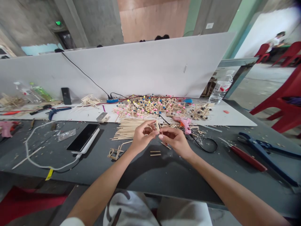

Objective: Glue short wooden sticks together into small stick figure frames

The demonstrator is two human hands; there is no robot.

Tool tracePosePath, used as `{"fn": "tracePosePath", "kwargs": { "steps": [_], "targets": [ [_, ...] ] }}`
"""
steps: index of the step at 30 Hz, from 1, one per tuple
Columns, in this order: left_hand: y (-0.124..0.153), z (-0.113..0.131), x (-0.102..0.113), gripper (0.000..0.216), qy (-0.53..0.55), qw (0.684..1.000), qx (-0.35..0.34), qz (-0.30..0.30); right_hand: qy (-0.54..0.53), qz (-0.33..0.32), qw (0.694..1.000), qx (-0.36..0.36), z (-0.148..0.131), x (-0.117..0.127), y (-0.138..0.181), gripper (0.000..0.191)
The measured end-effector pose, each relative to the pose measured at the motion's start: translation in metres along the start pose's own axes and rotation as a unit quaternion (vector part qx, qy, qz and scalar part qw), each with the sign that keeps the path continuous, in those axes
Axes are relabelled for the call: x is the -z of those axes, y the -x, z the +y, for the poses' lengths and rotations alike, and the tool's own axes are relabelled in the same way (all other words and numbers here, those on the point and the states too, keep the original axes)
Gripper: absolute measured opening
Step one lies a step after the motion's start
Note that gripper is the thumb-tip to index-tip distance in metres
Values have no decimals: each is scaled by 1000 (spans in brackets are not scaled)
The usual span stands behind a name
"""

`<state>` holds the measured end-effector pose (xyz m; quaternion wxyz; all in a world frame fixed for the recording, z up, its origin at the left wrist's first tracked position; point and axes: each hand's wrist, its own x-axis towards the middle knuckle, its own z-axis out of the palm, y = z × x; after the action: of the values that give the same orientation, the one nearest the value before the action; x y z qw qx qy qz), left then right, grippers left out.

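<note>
My left hand (145,135) and my right hand (175,140) meet over the middle of the table, fingertips pinched close together. Between them is a small piece made of short wooden sticks (157,125), gripped from both sides; its lower part is hidden by my fingers. Two short wooden sticks (155,153) lie side by side on the dark tabletop below my hands. Behind my left hand is a bundle of long wooden sticks (124,129). A small open frame of glued sticks (115,153) rests left of my left forearm. Just beyond my right hand lies a pink glue gun (185,125).
Stick models with coloured balls (150,105) pile along the white divider (141,72). On the left are a phone on a white power bank (83,138) and its cable. On the right lie a red-handled knife (246,158), blue-handled pliers (265,153) and a water bottle (221,87).
</note>
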<state>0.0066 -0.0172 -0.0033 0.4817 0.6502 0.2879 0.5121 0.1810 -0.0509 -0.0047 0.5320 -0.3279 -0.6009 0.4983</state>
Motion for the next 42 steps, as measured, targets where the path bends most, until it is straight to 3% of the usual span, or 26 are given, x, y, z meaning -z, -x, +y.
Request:
{"fn": "tracePosePath", "kwargs": {
  "steps": [9, 16, 21, 24, 26, 30, 32, 37, 42],
  "targets": [
    [0, 5, -1, 51, -7, 1000, 5, 21, 8, 54, 998, -9, -2, 10, -6, 25],
    [-3, 2, 2, 50, -11, 999, -20, 40, 1, 218, 975, 42, 1, 52, -23, 26],
    [-4, -1, 4, 50, -63, 993, -71, 68, 148, 361, 921, 16, 4, 97, -31, 37],
    [-3, -2, 5, 49, -82, 991, -83, 68, 349, 326, 879, -13, 2, 108, -32, 33],
    [-3, -2, 5, 49, -71, 993, -73, 58, 383, 280, 880, -5, -1, 102, -31, 27],
    [-2, -2, 4, 51, -1, 1000, -18, 19, 219, 151, 964, -1, -7, 67, -25, 45],
    [-2, -2, 4, 54, 31, 999, 6, -4, 136, 90, 986, -18, -9, 48, -20, 57],
    [-2, -3, 4, 56, 63, 997, 10, -35, 60, -14, 996, -66, -7, 22, -10, 54],
    [-1, -2, 3, 54, 60, 997, 12, -44, 30, -34, 996, -71, -4, 15, -8, 50]
  ]
}}
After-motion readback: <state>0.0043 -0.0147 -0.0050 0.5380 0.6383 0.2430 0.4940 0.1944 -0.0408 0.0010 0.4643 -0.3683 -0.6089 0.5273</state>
